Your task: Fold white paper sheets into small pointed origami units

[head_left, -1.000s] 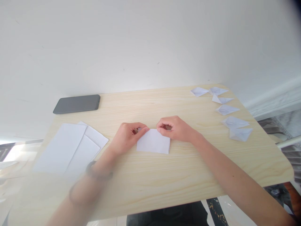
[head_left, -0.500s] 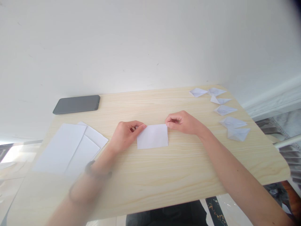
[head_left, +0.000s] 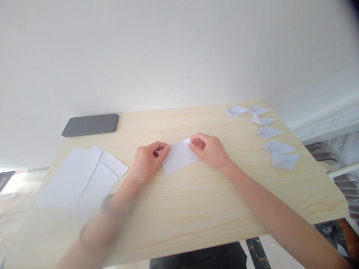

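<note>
A small folded white paper [head_left: 178, 157] lies tilted in the middle of the light wooden table [head_left: 196, 209]. My left hand [head_left: 147, 160] pinches its left edge with thumb and fingers closed. My right hand [head_left: 209, 149] pinches the paper's upper right corner, fingers curled. The two hands sit close together on either side of the sheet.
A dark phone [head_left: 91, 124] lies face down at the table's back left. Several flat white sheets [head_left: 81, 177] are stacked at the left. Several small folded paper shapes [head_left: 269, 132] are spread along the back right edge. A white wall stands behind the table.
The paper has turned from square-on to tilted, its right corner raised toward the back. My right hand moved left and closer to my left hand.
</note>
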